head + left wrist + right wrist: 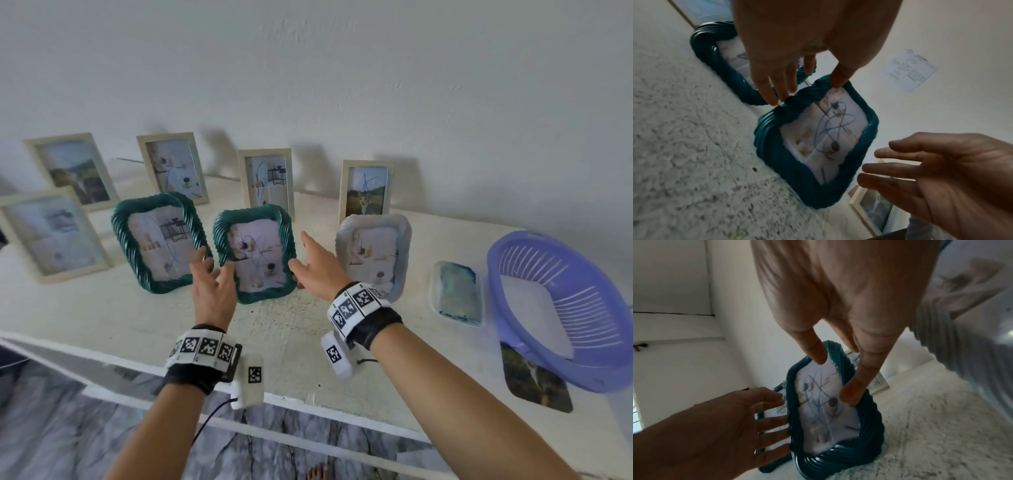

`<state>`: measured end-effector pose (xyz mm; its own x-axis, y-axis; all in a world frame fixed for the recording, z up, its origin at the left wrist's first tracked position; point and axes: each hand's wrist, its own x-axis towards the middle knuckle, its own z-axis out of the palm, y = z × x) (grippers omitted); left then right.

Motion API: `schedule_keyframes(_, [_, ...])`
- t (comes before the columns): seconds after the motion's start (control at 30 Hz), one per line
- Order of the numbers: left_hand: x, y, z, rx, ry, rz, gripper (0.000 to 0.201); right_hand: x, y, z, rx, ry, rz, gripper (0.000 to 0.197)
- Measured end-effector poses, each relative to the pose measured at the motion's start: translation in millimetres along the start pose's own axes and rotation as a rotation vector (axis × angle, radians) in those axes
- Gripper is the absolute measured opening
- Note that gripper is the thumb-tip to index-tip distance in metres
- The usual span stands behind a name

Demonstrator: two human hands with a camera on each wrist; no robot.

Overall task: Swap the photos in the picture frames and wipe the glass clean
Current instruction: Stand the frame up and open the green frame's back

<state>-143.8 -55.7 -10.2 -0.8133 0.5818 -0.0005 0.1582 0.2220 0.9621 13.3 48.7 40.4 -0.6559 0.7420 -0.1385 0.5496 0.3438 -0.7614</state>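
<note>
A teal rope-rimmed picture frame [255, 251] stands in the middle of the white table [102, 308], its glass marked with blue scribbles over a photo. My left hand [214, 265] is at the frame's left edge, fingers spread and straight. At the frame's right edge my right hand [301, 251] is spread too. The left wrist view has my left hand [807, 87] at the rim of the teal frame [777, 146]. In the right wrist view my right hand [835, 378] overlaps the rim of the teal frame [838, 459]. Neither hand grips it; contact is unclear.
A second teal frame [159, 240] stands close on the left, a grey frame [375, 253] close on the right. Several pale wooden frames [265, 181] line the wall behind. A folded blue-green cloth [457, 291], a purple basket [561, 308] and a loose photo [534, 380] lie at the right.
</note>
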Motion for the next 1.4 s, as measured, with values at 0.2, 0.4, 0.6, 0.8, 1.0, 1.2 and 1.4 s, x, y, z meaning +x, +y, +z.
schedule_keyframes(0.2, [4.4,-1.8,-13.3,0.072,-0.096,0.041,0.045,5.0,-7.3,10.0,0.15,0.064,0.038,0.032])
schedule_keyframes(0.4, [-37.1,28.6,-45.3,0.046,-0.123,0.111,0.034,-37.3,0.7,10.2,0.266,0.212,-0.034,0.017])
schedule_keyframes(0.6, [-93.5,46.0,-58.7,-0.084,-0.364,0.009,0.037,-104.2,20.1,3.8,0.695,0.116,0.041,0.023])
schedule_keyframes(0.8, [-123.4,36.1,-30.0,0.198,-0.544,0.097,0.041,-148.5,60.2,9.8,0.967,0.187,0.16,0.021])
schedule_keyframes(1.0, [-144.8,42.2,7.8,0.299,-0.734,0.089,0.1,-178.8,73.4,3.4,0.964,0.225,0.157,0.02])
schedule_keyframes(1.2, [-167.4,51.3,45.6,-0.068,-0.943,0.027,0.101,-186.8,66.0,-6.8,1.084,0.195,0.13,0.056])
schedule_keyframes(1.4, [-170.9,47.3,56.0,-0.263,-1.011,-0.042,0.124,-188.8,67.1,-21.0,1.1,0.344,0.213,0.031])
